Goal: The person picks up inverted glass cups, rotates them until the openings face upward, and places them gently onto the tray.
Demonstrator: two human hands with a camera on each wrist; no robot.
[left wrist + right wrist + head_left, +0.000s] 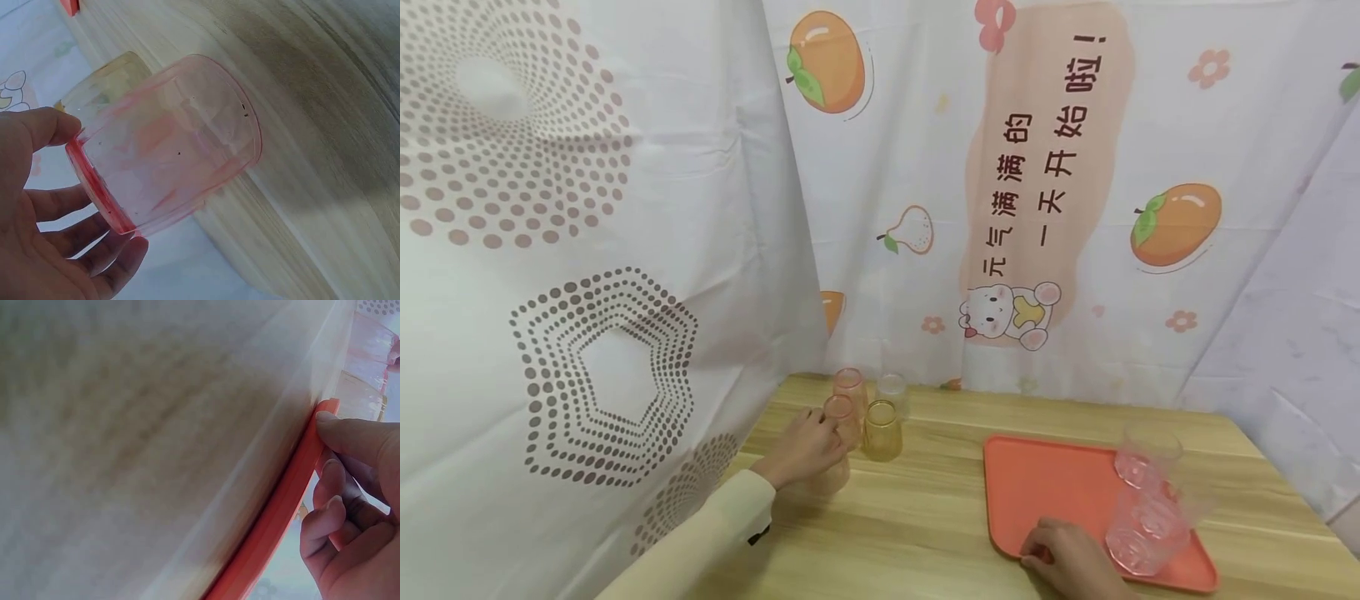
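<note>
My left hand [805, 448] grips a pink transparent cup [165, 147] at one end, thumb on one side and fingers on the other. Just beyond it on the table stand two more pink cups [842, 421], a yellow cup [882, 435] and a clear cup [892, 392]. At the near edge of an orange-red tray [1045, 483], my right hand [1067, 560] holds the rim; its thumb [350, 434] lies on the edge and the other fingers are curled. Several clear cups [1138, 546] sit on the tray's right part, overlapping in view.
The wooden table [910, 533] reaches back to a printed curtain [887, 317]. Another curtain [715, 250] hangs close along the left side, beside my left arm. A pale curtain [1300, 333] borders the right.
</note>
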